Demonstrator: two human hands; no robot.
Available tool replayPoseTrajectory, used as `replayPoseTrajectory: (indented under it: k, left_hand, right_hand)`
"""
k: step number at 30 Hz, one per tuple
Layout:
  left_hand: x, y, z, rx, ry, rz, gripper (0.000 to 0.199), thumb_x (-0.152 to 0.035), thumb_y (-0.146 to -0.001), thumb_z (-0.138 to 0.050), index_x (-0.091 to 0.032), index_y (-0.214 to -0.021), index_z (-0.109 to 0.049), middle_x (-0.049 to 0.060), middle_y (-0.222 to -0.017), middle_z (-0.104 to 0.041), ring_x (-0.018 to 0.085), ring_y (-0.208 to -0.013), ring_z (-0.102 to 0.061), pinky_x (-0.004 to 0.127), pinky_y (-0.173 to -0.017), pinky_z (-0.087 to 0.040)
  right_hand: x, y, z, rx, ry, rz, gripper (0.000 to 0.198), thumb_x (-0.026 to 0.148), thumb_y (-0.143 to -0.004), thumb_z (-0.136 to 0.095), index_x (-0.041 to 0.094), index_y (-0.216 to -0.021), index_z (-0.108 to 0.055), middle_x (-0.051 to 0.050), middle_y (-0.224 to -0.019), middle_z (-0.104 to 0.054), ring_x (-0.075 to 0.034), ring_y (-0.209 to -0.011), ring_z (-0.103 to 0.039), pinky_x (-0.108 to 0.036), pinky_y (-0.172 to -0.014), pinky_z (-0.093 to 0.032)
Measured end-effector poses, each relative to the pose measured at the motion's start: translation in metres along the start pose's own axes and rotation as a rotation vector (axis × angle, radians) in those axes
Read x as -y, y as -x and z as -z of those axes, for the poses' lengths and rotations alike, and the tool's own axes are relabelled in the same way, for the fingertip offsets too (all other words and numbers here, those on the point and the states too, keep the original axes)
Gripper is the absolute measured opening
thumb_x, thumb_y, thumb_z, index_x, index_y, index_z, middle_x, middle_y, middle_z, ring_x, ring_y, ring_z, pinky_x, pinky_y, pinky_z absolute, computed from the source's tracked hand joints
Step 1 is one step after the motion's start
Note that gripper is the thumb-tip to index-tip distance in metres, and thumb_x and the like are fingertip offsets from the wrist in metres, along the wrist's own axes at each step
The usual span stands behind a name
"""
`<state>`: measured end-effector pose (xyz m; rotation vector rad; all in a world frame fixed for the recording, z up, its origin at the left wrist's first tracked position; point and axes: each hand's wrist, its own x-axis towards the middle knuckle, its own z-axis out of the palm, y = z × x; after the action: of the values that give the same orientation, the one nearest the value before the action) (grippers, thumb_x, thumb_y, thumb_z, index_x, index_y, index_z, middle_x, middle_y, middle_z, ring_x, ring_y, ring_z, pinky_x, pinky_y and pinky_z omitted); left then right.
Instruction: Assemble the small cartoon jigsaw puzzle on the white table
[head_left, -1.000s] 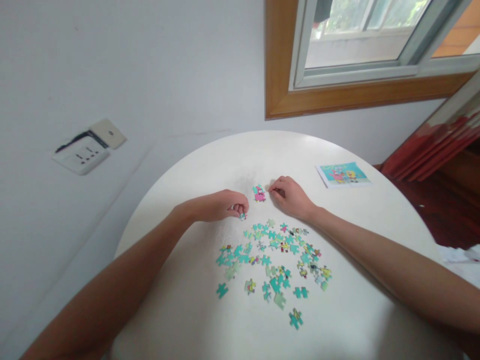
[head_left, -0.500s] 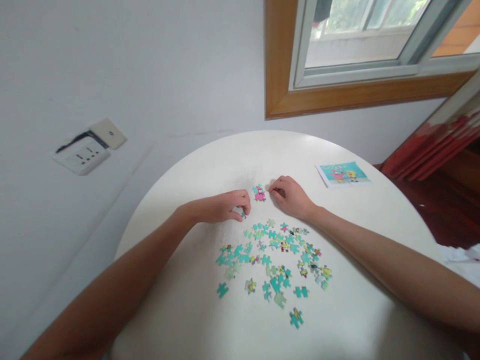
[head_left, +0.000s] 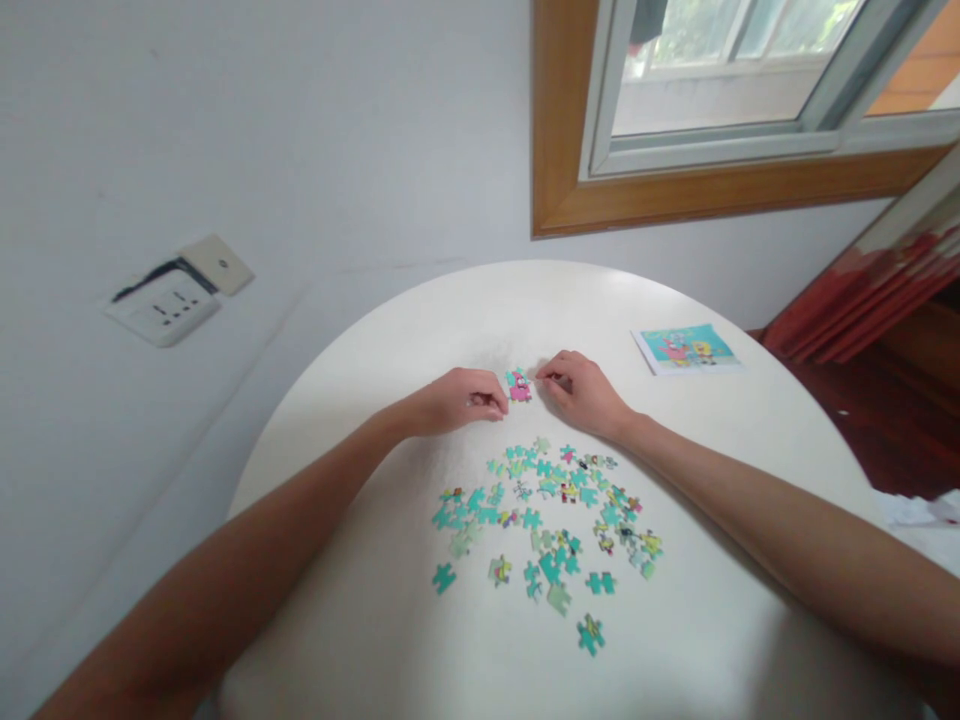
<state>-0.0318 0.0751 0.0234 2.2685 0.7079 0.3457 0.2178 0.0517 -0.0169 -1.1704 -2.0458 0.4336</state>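
Observation:
Two or more joined jigsaw pieces with a pink cartoon figure [head_left: 519,386] lie on the white round table [head_left: 360,620], between my hands. My left hand [head_left: 469,398] is closed in a pinch just left of them, around a small puzzle piece now mostly hidden by the fingers. On the other side, my right hand [head_left: 577,390] rests on the table with fingers curled, its fingertips close to the joined pieces. Nothing shows in its fingers. Nearer to me lies a spread of loose puzzle pieces [head_left: 551,568], mostly turquoise, some pale green or yellow.
A picture card [head_left: 686,350] with a pink and a yellow cartoon figure lies at the back right of the table. The wall with a socket [head_left: 165,305] borders the table's left, and a wood-framed window [head_left: 559,120] is beyond. A red curtain [head_left: 832,295] hangs at right.
My left hand has moved slightly up and its fingers have closed further, carrying the small puzzle piece toward the joined pieces. My right hand has stayed almost still.

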Motion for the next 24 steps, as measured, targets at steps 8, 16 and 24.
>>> replayPoseTrajectory:
  k: [8, 16, 24]
  left_hand:
    - [0.001, -0.019, -0.047, -0.496, 0.466, 0.150, 0.023, -0.034, -0.082, -0.073, -0.013, -0.091, -0.068, 0.006, -0.086, -0.074, 0.016, -0.080, -0.071, 0.031, -0.079, -0.059]
    - [-0.002, -0.016, -0.043, -0.522, 0.048, 0.032, 0.012, -0.025, -0.090, -0.063, -0.016, -0.093, -0.069, 0.006, -0.092, -0.074, 0.019, -0.089, -0.069, 0.036, -0.087, -0.055]
    - [0.012, -0.012, -0.034, -0.320, -0.465, -0.108, 0.048, 0.000, -0.088, -0.044, -0.028, -0.112, -0.073, -0.001, -0.122, -0.072, 0.022, -0.113, -0.056, 0.043, -0.099, -0.043]
  right_hand:
    - [0.013, 0.002, -0.004, 0.040, -0.339, -0.008, 0.014, 0.029, -0.088, -0.063, 0.018, -0.095, -0.069, -0.002, -0.083, -0.068, -0.013, -0.074, -0.056, -0.028, -0.069, -0.042]
    - [0.005, -0.001, -0.010, 0.034, -0.454, -0.130, 0.012, 0.027, -0.084, -0.064, 0.016, -0.083, -0.068, -0.003, -0.075, -0.067, -0.013, -0.068, -0.055, -0.029, -0.066, -0.044]
    - [-0.001, -0.002, -0.006, 0.047, -0.272, -0.150, 0.015, 0.026, -0.086, -0.060, 0.017, -0.079, -0.070, -0.002, -0.071, -0.067, -0.014, -0.064, -0.053, -0.029, -0.063, -0.042]
